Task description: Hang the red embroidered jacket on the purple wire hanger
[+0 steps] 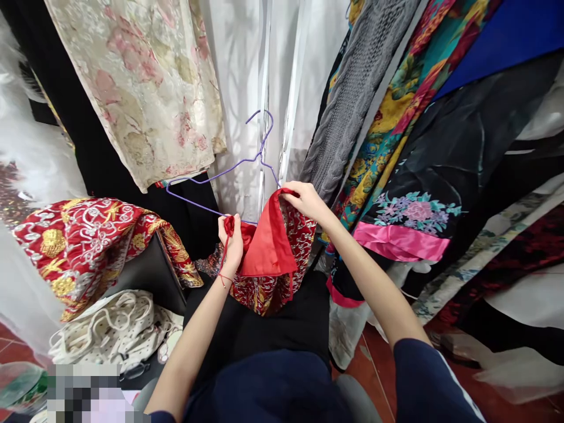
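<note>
A red garment [273,258] with gold-and-white embroidery and plain red lining is hanging bunched at centre frame, its lining folding outward, while a purple wire hanger [229,176] is tilting at its 11 o'clock, lower bar touching the garment's top edge.

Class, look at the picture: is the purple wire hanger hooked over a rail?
No: the purple wire hanger hangs from no rail; its lower wire runs into the red garment gripped by the left hand and right hand.
</note>
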A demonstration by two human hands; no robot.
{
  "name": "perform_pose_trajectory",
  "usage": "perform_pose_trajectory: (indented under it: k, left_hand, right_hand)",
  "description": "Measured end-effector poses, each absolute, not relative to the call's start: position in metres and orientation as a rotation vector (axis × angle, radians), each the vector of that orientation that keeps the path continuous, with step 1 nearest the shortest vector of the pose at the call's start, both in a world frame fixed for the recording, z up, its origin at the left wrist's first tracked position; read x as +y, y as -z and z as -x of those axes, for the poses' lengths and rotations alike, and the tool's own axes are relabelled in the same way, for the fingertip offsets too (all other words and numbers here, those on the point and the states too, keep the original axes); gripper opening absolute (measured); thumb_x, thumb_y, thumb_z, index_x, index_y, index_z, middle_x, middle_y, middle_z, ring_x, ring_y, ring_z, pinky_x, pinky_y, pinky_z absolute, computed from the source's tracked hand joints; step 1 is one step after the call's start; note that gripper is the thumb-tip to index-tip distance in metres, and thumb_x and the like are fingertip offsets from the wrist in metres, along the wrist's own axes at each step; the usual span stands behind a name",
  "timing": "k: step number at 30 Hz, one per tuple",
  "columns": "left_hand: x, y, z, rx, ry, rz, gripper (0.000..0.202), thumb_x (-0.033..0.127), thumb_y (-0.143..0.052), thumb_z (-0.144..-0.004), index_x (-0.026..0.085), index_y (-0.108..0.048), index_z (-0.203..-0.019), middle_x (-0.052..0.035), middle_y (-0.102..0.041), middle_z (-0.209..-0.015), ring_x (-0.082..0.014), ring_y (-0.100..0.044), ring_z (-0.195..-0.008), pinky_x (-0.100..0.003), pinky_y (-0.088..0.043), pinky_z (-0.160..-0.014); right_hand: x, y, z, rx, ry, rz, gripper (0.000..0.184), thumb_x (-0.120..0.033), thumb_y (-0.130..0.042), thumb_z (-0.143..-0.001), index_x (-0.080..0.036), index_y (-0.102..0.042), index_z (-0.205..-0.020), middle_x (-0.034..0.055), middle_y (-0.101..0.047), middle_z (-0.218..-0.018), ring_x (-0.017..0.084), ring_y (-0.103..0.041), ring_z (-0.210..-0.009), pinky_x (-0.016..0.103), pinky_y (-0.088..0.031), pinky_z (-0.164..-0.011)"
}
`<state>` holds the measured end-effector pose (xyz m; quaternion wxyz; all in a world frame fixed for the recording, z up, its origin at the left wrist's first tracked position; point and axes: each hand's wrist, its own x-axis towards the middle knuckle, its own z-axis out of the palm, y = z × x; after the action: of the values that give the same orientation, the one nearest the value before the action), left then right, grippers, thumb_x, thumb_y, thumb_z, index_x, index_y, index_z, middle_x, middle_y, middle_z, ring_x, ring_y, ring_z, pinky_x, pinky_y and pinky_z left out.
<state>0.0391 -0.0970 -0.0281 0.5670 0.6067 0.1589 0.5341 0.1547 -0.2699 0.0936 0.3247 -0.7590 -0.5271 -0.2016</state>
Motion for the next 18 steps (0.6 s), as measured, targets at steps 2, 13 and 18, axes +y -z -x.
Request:
perform_pose_trajectory:
  k: [2,13,18]
  left_hand:
    - [-0.09,0.02,-0.036,0.397,-1.217,-1.463,0.032,0.053,-0.063,-0.088,0.023,-0.052,-0.09,0.0012,-0.051,-0.083,-0.0132,-0.052,-0.072,-0.025,-0.049,-0.076]
    - [0.019,0.043,-0.02,0.659,-1.087,-1.778,0.024,0.043,-0.064,-0.089,0.02,-0.069,-0.088,-0.0058,-0.069,-0.08,-0.0249,-0.067,-0.086,-0.034,-0.048,-0.084]
    - [0.067,0.021,-0.032,0.838,-1.216,-1.616,0.034,0.04,-0.061,-0.094,0.012,-0.066,-0.113,-0.0085,-0.066,-0.115,-0.0274,-0.064,-0.108,-0.044,-0.054,-0.093]
  right_hand:
    - [-0.268,-0.093,-0.158,-1.426,0.418,1.937,0.023,-0.033,-0.045,-0.091,-0.021,-0.054,-0.073,0.0035,-0.062,-0.079,0.019,-0.057,-0.078,0.032,-0.045,-0.081]
    - [-0.28,-0.082,-0.186,-1.445,0.399,2.066,0.025,-0.035,-0.041,-0.091,-0.022,-0.048,-0.07,0.0005,-0.056,-0.069,0.017,-0.05,-0.067,0.028,-0.035,-0.068]
    - [-0.285,-0.085,-0.186,-1.518,0.548,2.222,0.02,-0.026,-0.043,-0.089,-0.022,-0.054,-0.073,0.0047,-0.06,-0.073,0.022,-0.052,-0.076,0.032,-0.038,-0.073]
